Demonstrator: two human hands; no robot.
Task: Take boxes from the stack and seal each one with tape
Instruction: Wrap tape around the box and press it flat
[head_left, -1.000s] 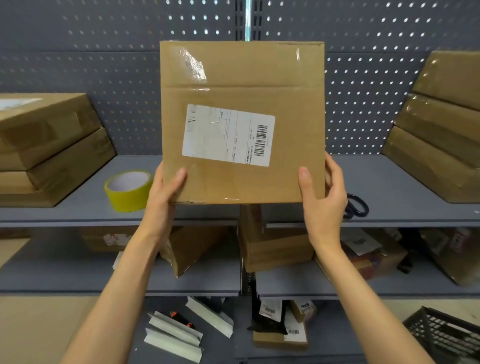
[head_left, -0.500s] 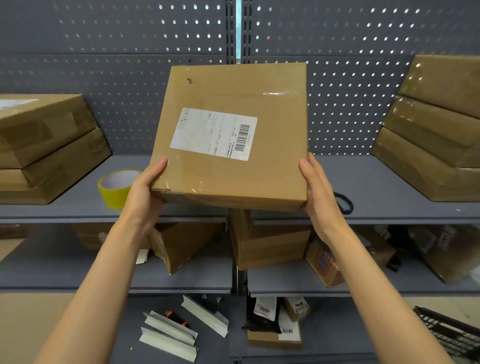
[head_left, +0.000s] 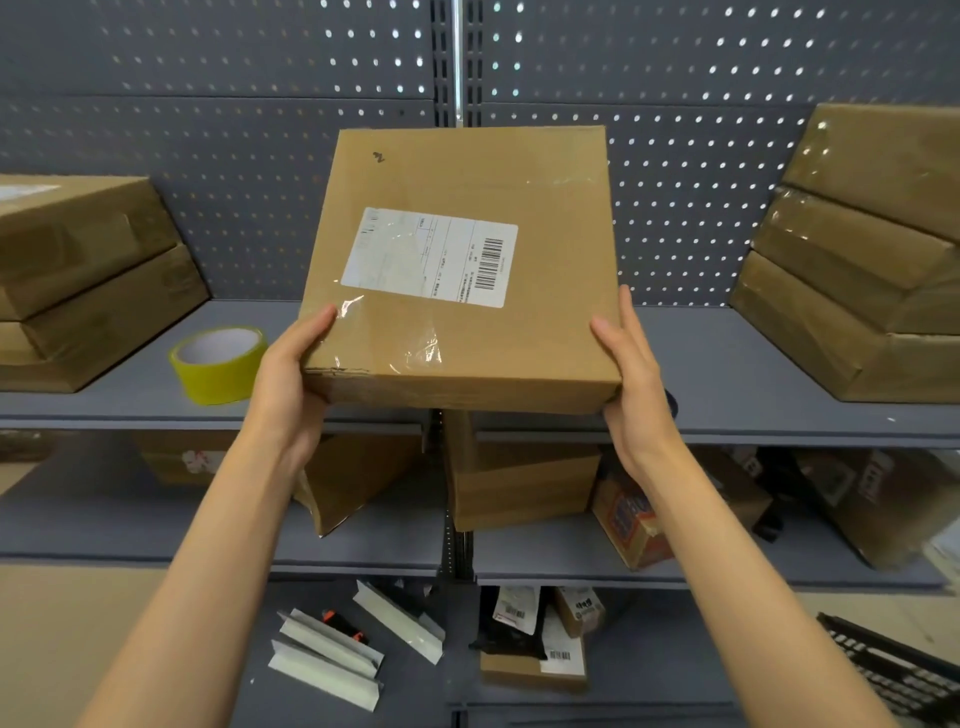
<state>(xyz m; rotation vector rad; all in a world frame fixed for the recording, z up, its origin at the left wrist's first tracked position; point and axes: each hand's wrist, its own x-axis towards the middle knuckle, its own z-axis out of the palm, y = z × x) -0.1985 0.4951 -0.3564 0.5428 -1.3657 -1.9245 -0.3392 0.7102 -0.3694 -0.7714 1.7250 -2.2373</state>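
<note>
- Two boxes (head_left: 88, 280) were seen stacked at the left end of the shelf (head_left: 727, 384).
- One roll of tape (head_left: 221, 364) was found lying on the shelf just beside the left hand (head_left: 285, 384), well apart from the right hand (head_left: 636, 395); the left was judged the nearer for picking it up.
- One box (head_left: 462, 275) was held in the air between the two hands, above the shelf's front edge, tilted with its labelled face (head_left: 431, 254) turned up toward the camera.
- The left hand was clasped on the box's near left corner, thumb on top and fingers hidden beneath.
- The right hand was pressed flat against the right side, fingers nearly straight, thumb on the top edge.
- The box looked roughly square, so no long axis could be told.
- Three boxes (head_left: 862, 249) were counted stacked at the right end.
- Setting the box down was judged the next need before taping.
</note>
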